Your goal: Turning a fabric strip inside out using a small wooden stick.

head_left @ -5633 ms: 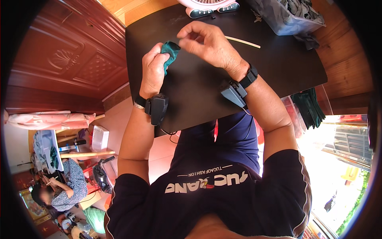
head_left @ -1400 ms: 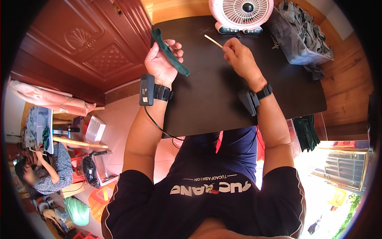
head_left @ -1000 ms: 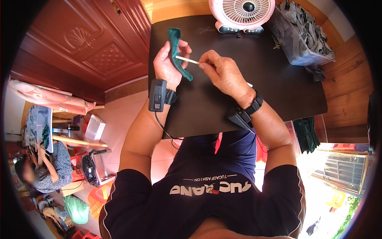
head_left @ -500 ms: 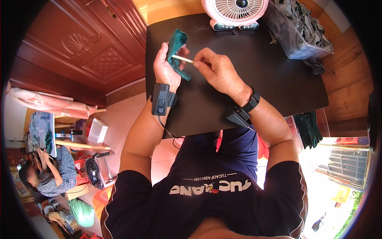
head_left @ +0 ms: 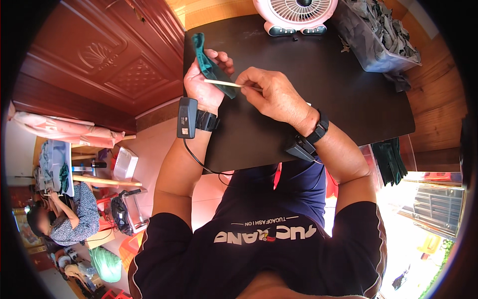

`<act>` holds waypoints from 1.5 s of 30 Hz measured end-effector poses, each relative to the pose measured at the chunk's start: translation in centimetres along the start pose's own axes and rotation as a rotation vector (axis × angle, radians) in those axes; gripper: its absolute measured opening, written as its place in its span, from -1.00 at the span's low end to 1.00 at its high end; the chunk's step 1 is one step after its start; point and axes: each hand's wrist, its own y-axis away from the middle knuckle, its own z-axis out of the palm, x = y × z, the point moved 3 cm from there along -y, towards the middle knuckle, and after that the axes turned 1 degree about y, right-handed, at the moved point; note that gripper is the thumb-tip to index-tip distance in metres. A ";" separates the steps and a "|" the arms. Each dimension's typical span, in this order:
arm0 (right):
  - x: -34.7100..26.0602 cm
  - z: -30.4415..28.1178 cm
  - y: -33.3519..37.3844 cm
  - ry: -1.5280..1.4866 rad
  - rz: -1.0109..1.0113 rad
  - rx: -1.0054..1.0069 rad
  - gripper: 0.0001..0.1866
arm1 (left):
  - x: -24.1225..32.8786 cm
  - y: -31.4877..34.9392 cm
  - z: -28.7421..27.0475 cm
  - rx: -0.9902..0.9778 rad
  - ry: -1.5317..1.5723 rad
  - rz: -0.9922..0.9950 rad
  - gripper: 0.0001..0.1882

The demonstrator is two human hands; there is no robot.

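Note:
My left hand [head_left: 204, 94] is palm up over the far left of the table, holding a dark green velvety strip of cloth [head_left: 211, 67] between thumb and fingers. One end of the strip sticks up past the thumb, and the other hangs toward my right hand. A thin pale stick [head_left: 221, 83] is pinched in my right hand [head_left: 279, 93], between the thumb and bent fingers. The stick's tip crosses in front of the cloth, over my left palm. Whether it touches the cloth I cannot tell. Both wrists carry strapped black devices.
Under my hands is a dark table [head_left: 348, 107]. A pink fan [head_left: 297, 24] stands at its far edge, and a clear bin [head_left: 376, 57] of grey-green cloth pieces at the far right. Dark green cloth [head_left: 389, 162] hangs at the right. Another person [head_left: 79, 217] sits far left.
The stick's tip, previously against the cloth's middle, now shows in front of it and farther left. The cloth's upper end has swung left, and my left hand has turned more open.

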 end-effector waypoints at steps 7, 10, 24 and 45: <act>-0.1 -0.2 -0.2 0.043 0.058 0.029 -0.90 | 0.7 0.0 0.3 -0.088 0.009 0.045 -0.75; -0.1 0.3 -0.1 0.045 0.035 0.022 -0.89 | 0.6 0.2 0.8 -0.068 -0.007 0.043 -0.75; -1.1 0.1 0.0 0.030 -0.062 0.061 -0.86 | 0.4 0.3 0.7 -0.101 0.044 0.019 -0.81; -0.9 0.6 0.1 -0.049 0.058 0.054 -0.86 | -0.3 1.0 1.8 0.127 -0.260 0.209 -0.79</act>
